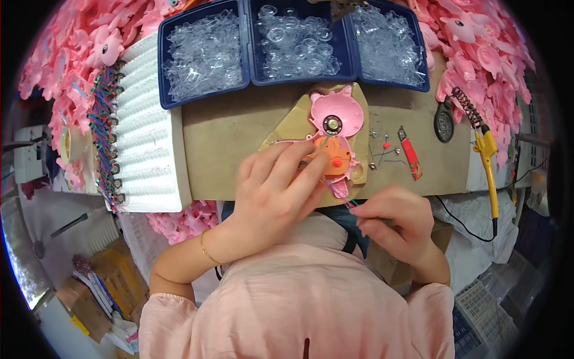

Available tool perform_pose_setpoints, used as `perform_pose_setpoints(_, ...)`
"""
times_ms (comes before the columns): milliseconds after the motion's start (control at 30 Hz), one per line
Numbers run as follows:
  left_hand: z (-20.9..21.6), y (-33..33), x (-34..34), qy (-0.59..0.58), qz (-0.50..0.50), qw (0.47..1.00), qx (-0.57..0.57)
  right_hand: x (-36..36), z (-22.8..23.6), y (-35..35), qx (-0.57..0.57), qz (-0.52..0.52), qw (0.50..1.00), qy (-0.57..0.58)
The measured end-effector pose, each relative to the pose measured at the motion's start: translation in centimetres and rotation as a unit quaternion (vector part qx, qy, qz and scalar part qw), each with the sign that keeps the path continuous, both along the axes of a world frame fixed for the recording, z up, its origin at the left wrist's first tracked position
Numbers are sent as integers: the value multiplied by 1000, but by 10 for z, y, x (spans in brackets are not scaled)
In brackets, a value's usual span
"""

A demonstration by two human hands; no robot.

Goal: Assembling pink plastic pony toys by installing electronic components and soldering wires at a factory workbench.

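A pink plastic toy shell [336, 110], open side up, lies on a tan cardboard-coloured holder [359, 143] in the middle of the table. A round dark part with a metal centre [332, 125] sits in its head. Below it is an orange housing [338, 149] with a red knob. My left hand [272, 185] lies over the shell's left side, its fingers bent onto the housing and shell edge; its fingertips are partly hidden. Thin coloured wires [351, 203] run out at the shell's lower end. My right hand [399, 218] pinches them between thumb and forefinger.
Blue bins [248, 42] of clear plastic parts stand at the back. A white foam tray [146, 125] with wired small parts [104, 137] is at left. Right lie a red cutter knife [411, 157], loose bits, a black oval part [443, 122], and a yellow soldering iron [487, 149]. Pink shells [478, 60] pile around.
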State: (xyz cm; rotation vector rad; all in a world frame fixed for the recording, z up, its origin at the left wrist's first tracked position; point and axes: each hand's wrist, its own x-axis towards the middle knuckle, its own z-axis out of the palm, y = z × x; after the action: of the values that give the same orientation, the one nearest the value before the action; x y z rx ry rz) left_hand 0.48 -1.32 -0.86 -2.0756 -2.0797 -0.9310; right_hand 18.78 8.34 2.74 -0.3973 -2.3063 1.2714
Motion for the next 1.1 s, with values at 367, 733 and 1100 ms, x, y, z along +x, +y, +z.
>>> perform_pose_setpoints(367,-14,11,4,-78,-179,977,85,7,-7,4,-422,-175,884,-95)
perform_pose_setpoints(733,-19,-24,-5,9,-70,997,-21,17,-43,9,83,-169,963,-194)
perform_pose_setpoints(1100,-17,-2,-9,20,-133,991,25,25,-50,-34,-51,-189,966,-171)
